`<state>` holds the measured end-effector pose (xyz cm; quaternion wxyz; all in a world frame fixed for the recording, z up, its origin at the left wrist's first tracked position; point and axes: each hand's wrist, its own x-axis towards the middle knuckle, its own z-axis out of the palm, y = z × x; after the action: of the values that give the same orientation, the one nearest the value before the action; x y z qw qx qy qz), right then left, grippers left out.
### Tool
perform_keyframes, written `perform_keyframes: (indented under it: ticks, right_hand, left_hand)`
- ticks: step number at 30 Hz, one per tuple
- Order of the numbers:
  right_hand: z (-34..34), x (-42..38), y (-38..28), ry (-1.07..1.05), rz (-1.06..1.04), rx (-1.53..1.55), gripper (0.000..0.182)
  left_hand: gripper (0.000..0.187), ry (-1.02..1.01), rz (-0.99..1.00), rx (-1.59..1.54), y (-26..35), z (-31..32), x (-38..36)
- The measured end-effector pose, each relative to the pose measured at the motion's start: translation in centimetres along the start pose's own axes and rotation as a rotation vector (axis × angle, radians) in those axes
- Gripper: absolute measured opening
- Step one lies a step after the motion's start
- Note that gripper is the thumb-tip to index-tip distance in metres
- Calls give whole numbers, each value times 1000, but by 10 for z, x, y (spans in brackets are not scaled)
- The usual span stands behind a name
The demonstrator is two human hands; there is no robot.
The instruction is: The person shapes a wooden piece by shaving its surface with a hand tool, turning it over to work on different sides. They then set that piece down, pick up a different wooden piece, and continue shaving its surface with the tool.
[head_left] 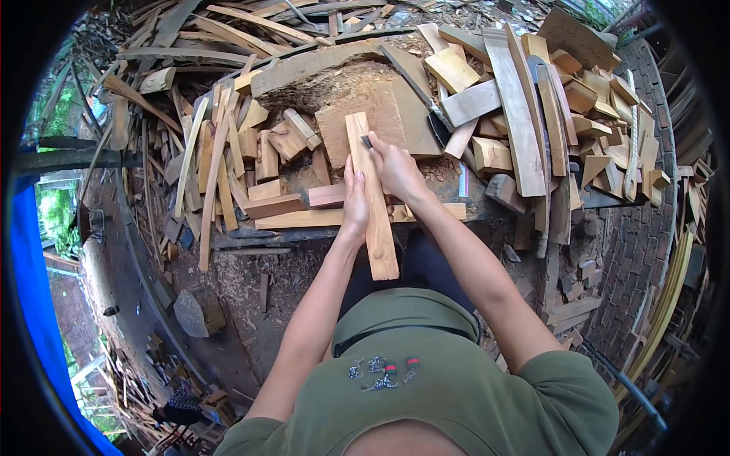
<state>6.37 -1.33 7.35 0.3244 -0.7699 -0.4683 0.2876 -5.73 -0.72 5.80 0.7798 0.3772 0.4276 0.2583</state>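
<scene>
A long wooden piece [374,205] is held upright in front of my body, its far end over a squared wooden block [372,102]. My left hand [355,199] is closed along the left side of this piece. At its upper right side my right hand [395,169] is closed around a small dark object [366,141], which touches the face of the wood. Most of the dark object is hidden in the fingers, so its kind cannot be told.
Cut wood blocks [285,142] lie left of the squared block, and a larger heap of offcuts [585,106] lies at the right. Long boards [517,114] lean there. A dark tool [437,125] rests right of the block. A stump [199,311] stands lower left.
</scene>
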Motion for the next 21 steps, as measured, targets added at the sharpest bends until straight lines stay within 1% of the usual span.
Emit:
perform_keyframes:
  ticks: [2, 3, 4, 6, 7, 8, 9, 11, 13, 14, 15, 16, 17, 18, 19, 20, 21]
  right_hand:
    - [-3, -4, -1, 9, -13, 21, 36]
    - [-8, -16, -4, -28, 2, 22, 37]
    - [-12, -26, -5, -65, 21, 22, 37]
    - [-12, -31, 0, -63, 25, 44, 37]
    - [-14, -27, -1, -65, 15, 25, 37]
    - [-14, -21, -2, -69, 3, 7, 37]
    - [-10, -8, 0, -51, -21, 2, 37]
    - [-6, -9, 5, -38, -28, -9, 37]
    - [-12, -16, -1, -16, -39, -18, 37]
    - [-18, -31, -5, -70, -7, -21, 37]
    - [-22, -41, -7, -131, 33, -25, 37]
    - [-20, -41, -4, -135, 40, -27, 37]
    - [-17, -40, 0, -109, 4, 1, 38]
    - [-15, -36, 3, -82, -34, 29, 38]
    - [-22, -23, -8, -119, 12, -15, 39]
    - [-15, -6, -3, -122, 11, -17, 39]
    - [-3, 12, 5, -69, -31, -24, 39]
  left_hand:
    - [47, -4, -38, 11, 2, 1, 0]
    - [47, 24, -37, 43, 5, 4, -3]
    - [47, 22, -34, 45, -9, -5, 7]
    - [48, 87, 273, 148, -49, -23, 29]
    - [47, 70, 292, 200, -40, -18, 25]
    - [47, 18, 90, 101, -32, -16, 16]
    - [47, 22, 70, 98, -27, -12, 13]
    - [47, 30, 58, 101, -26, -10, 12]
    - [46, 21, 113, 131, -41, -19, 22]
    - [46, 19, 123, 138, -47, -24, 31]
    - [46, 62, 243, 212, -49, -24, 34]
    - [47, 106, 355, 281, -54, -24, 34]
    - [47, 91, 325, 214, -59, -26, 34]
    - [47, 93, 318, 208, -51, -19, 27]
    - [47, 66, 210, 160, -43, -15, 21]
    - [47, 40, 103, 115, -36, -10, 16]
    - [48, 39, 139, 131, -41, -14, 21]
